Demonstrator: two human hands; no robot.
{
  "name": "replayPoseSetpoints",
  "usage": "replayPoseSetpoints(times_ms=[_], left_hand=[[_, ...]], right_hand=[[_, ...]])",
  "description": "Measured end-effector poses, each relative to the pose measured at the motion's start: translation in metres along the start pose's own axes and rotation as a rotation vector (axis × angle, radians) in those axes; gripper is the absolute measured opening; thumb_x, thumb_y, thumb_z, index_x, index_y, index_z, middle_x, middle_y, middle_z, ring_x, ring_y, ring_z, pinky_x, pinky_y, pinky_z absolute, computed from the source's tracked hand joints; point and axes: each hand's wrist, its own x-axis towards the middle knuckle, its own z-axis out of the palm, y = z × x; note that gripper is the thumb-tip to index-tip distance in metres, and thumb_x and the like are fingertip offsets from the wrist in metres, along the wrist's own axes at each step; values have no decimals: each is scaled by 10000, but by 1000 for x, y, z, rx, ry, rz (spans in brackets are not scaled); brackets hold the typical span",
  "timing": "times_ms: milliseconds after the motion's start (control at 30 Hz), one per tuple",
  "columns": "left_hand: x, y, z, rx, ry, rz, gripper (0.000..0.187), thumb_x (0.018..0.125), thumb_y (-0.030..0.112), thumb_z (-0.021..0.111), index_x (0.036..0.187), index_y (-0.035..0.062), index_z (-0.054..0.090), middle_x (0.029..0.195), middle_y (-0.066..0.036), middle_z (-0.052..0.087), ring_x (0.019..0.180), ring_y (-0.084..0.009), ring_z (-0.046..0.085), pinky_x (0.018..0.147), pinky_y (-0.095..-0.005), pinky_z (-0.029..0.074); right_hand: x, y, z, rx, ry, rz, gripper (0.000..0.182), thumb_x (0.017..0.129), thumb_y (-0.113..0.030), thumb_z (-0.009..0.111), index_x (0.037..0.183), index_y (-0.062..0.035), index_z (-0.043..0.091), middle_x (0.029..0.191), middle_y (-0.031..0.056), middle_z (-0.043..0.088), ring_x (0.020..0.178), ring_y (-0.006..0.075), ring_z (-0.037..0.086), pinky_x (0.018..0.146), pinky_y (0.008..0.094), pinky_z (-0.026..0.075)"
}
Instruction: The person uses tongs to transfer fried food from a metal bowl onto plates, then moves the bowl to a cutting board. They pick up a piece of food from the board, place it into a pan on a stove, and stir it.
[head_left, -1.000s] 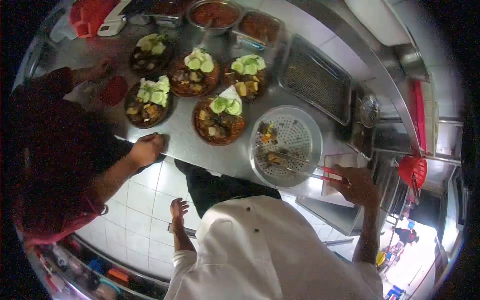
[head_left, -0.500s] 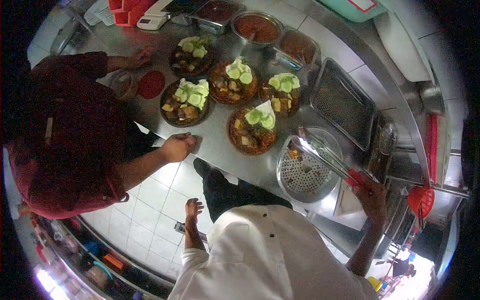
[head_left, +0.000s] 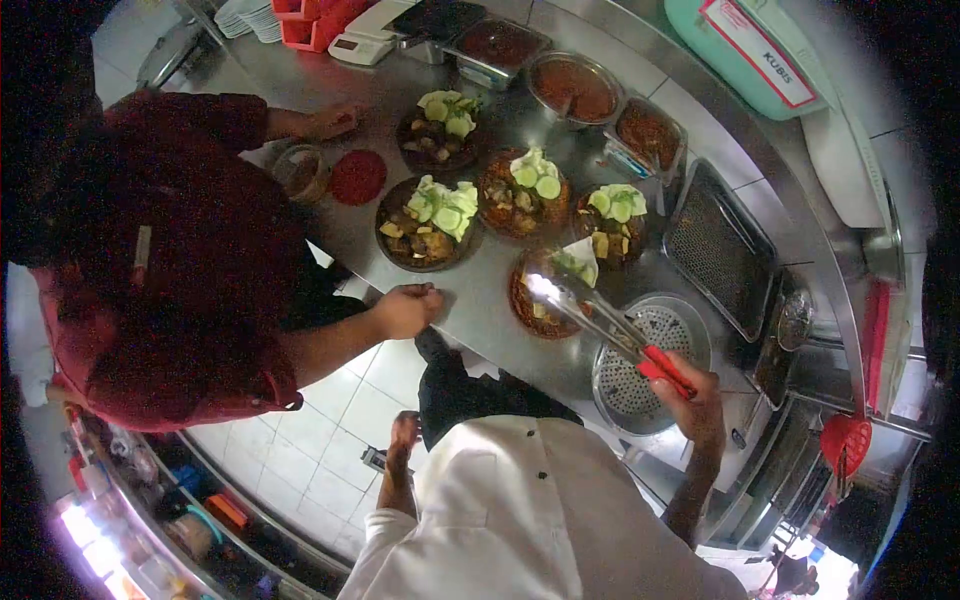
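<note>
Right now, your right hand [head_left: 695,405] closes round the red-handled tongs [head_left: 607,327], which slant away and leftward past the perforated pan [head_left: 662,328], tips over the nearest plate [head_left: 516,300], partly hiding its cucumber and leaf. A round pot [head_left: 612,112] holds red sauce [head_left: 575,85]. A co-worker's fist [head_left: 408,311] blocks some counter edge [head_left: 480,345]. Your left hand's [head_left: 405,432] opening can't be judged.

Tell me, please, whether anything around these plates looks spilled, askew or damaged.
Nothing stands out: the five plates sit flat on the metal counter, with no obvious spill or damage. The perforated pan rests beside them. The tongs partly cover the plate nearest the pan, so I cannot check all of it.
</note>
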Motion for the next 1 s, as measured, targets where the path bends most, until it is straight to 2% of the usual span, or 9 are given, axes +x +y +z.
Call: replayPoseSetpoints(times_ms=[33,167,267,400,733,767,867,900,1000], left_hand=[[-6,-1,0,-18,-20,-17,382,883,350,428,1090,39,505,899,-116,608,715,-205,594,597,-320,455],[-40,-5,4,-123,-103,-94,424,876,382,442,1118,38,500,956,-117,595,780,-211,580,660,-325,445],[-74,7,15,-248,-182,-151,457,871,406,452,1138,37,496,999,-118,585,828,-216,570,707,-329,438],[-120,39,35,-409,-280,-243,502,865,438,466,1165,36,491,1056,-119,572,893,-222,556,770,-335,428],[-157,103,69,-638,-457,-470,619,849,518,500,1234,34,477,1199,-121,539,1055,-236,521,928,-348,405],[-150,97,69,-660,-549,-568,636,844,531,500,1233,28,476,1212,-112,532,1067,-234,514,937,-349,397],[-145,114,81,-542,-588,-470,652,825,525,531,1240,26,465,1205,-125,534,1066,-242,516,949,-349,388],[-145,121,88,-499,-578,-444,674,811,528,548,1248,24,453,1203,-131,534,1061,-246,519,948,-349,390],[-139,129,99,-416,-525,-394,740,771,539,588,1268,16,424,1200,-148,532,1025,-265,542,933,-356,406]], right_hand=[[2,-5,5,10,-31,-3,446,787,-235,644,1133,31,552,970,123,645,903,135,580,814,285,445],[9,-18,37,185,-96,-25,432,792,-128,656,1149,78,526,1025,142,625,946,144,567,850,273,431],[13,-33,52,279,-154,3,408,804,-203,643,1144,8,565,991,81,649,891,97,564,828,237,429],[18,-57,54,220,-223,-24,415,806,-174,641,1162,16,546,994,65,646,839,79,560,782,235,447],[18,-38,41,131,-260,75,397,819,-128,608,1195,-28,526,1064,76,622,983,148,574,859,276,437],[17,-30,38,85,-213,43,407,813,-188,615,1179,-29,538,1039,75,628,955,144,576,837,272,438],[7,0,27,-64,-53,-20,481,794,-369,637,1133,-33,576,964,73,647,871,129,581,773,262,439],[6,-10,15,-22,-84,169,490,797,-388,641,1137,-40,579,991,77,643,880,134,581,790,274,443],[-1,18,-8,-149,73,99,479,806,-377,636,1150,-48,578,1025,88,635,907,148,579,813,284,442]])
